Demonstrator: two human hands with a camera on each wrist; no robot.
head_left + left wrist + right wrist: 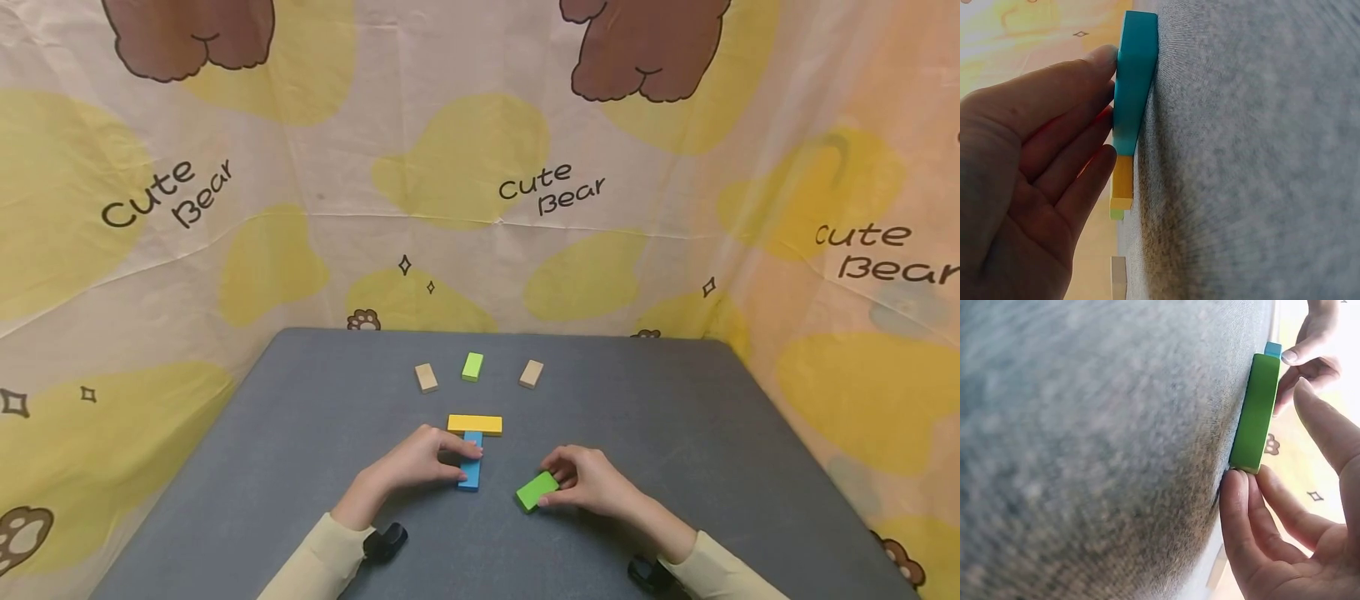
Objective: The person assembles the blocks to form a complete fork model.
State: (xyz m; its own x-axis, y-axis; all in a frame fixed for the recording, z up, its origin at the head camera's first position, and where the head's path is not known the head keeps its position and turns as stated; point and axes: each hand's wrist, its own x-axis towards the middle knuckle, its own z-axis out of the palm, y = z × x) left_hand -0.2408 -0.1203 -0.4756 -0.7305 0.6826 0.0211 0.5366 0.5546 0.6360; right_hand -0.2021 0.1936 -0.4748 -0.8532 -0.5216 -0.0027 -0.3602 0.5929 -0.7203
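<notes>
A blue block [469, 475] lies lengthwise on the grey table, its far end against a yellow block [475, 425] laid crosswise, so that they form a T. My left hand [420, 458] rests its fingertips and thumb on the blue block's upper face, as the left wrist view also shows. To the right, a green block [536, 492] lies at a slant on the table. At its right end is my right hand [596, 483]. In the right wrist view, the fingertips [1235, 481] touch the end of the green block, while the thumb stands apart above it.
Farther back on the table [360, 358] lie a light green block [472, 367] and two tan blocks, one on the left [426, 377] and one on the right [531, 373]. A printed bear-pattern cloth [450, 275] hangs behind and around the table.
</notes>
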